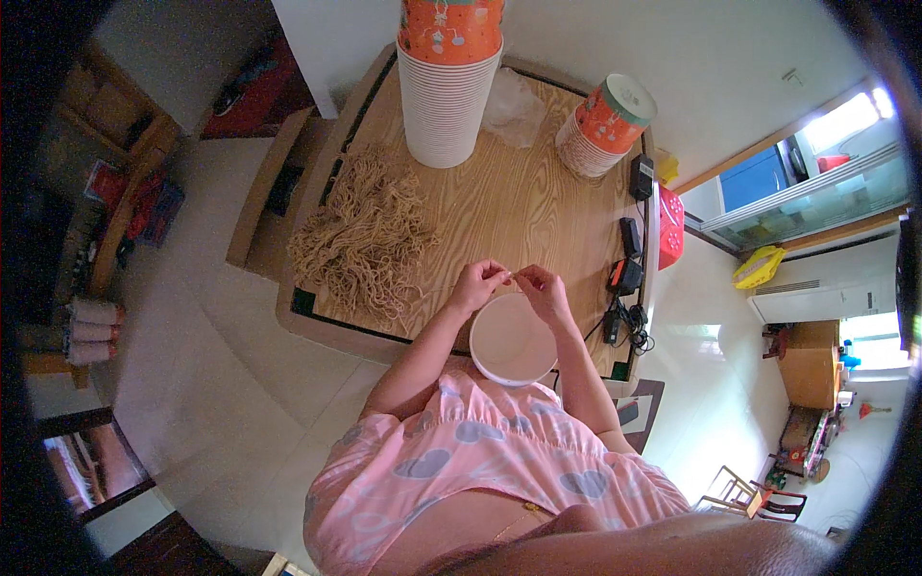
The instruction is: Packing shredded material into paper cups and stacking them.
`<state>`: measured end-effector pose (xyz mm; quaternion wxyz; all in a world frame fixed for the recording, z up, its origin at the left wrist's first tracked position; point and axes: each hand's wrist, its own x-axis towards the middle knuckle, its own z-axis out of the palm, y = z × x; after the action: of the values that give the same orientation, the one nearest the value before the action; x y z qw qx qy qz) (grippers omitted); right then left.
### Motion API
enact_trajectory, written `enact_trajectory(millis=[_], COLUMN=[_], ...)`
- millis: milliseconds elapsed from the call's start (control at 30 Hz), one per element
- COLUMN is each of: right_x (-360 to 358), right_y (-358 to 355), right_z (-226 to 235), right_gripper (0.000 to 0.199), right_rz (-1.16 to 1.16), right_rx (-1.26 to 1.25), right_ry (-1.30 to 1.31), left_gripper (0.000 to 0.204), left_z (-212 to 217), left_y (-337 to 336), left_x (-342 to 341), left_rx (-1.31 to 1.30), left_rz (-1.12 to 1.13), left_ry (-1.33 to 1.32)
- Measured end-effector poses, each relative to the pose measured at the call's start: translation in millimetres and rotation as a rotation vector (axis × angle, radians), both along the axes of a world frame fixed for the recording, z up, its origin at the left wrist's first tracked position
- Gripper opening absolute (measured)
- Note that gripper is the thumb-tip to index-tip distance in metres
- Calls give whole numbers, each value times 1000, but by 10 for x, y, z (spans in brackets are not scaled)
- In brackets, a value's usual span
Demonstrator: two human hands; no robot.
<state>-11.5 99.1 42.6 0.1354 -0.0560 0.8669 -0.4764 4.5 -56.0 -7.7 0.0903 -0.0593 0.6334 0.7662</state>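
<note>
From the head view, both hands meet just above a round white paper bowl (512, 341) that sits at the near edge of a wooden table (519, 202). The left hand (477, 284) and right hand (543, 287) have their fingertips pinched together on a thin tan string (510, 279) stretched between them; the strand is too fine to follow further. The bowl is smooth, shallow-looking and pale inside, with a thin rolled rim. Left of the hands lies a loose, tangled heap of the same tan cord (363, 235), fibrous and looped. At the far side stands a tall stack of ribbed white cups (448, 91) with an orange printed top, and to its right a shorter stack (603, 125) leans tilted, orange band uppermost. Between them lies a crumpled clear plastic bag (514, 106). Black chargers and cables (629, 278) line the table's right edge. The tabletop is light wood grain with a pale raised border. The floor (221, 384) is glossy pale tile; a red plastic stool (669, 226) stands just past the right edge.
</note>
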Motion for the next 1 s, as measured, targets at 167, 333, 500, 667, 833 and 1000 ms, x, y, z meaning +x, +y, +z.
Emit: enact_trajectory(millis=[167,333,500,667,833,1000], right_x=[32,16,18,19,-44,-31], right_y=[-40,-25,-50,-123,-67,-55], right_z=[10,3,-43,26,-57,2], right_gripper=[10,10,11,11,10,14], right_rz=[-25,-19,-34,-34,-64,-72], right_rx=[-68,-25,34,38,-78,-105], right_ry=[48,66,88,82,-21,-28], left_gripper=[11,10,11,11,13,13], left_z=[22,146,159,79,9,110], left_y=[9,39,62,45,0,-20], left_x=[-23,20,41,42,-18,-12], left_rx=[-6,-141,-222,-247,147,164], left_rz=[6,-55,-63,-19,112,21], left_ry=[-2,107,174,261,-108,-210])
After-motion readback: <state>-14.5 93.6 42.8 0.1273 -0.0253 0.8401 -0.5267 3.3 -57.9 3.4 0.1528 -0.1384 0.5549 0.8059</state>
